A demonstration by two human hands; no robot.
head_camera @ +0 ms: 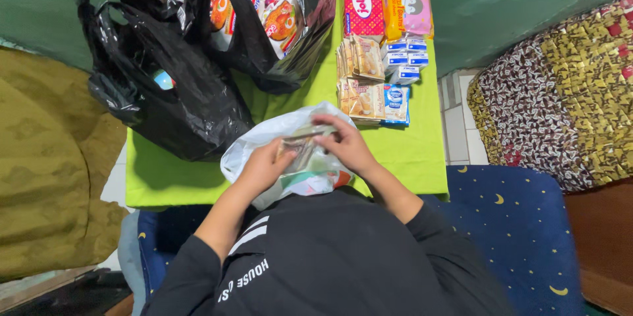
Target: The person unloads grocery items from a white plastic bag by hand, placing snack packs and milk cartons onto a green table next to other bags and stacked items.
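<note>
A white plastic bag (pixel 277 132) lies on the near edge of a lime-green table (pixel 415 151). Both my hands are at its mouth. My left hand (pixel 264 165) and my right hand (pixel 344 141) together hold a stack of small brownish sachets (pixel 300 146) just above the bag opening. What else the bag holds is hidden.
Two black plastic bags (pixel 178 92) stand at the back left; one (pixel 290 39) shows orange snack packets. Rows of sachets (pixel 359 75), small blue-white cartons (pixel 403 59), a red packet (pixel 362 2) and a pink packet (pixel 410 0) lie at the back right. A patterned cushion (pixel 567 92) sits right.
</note>
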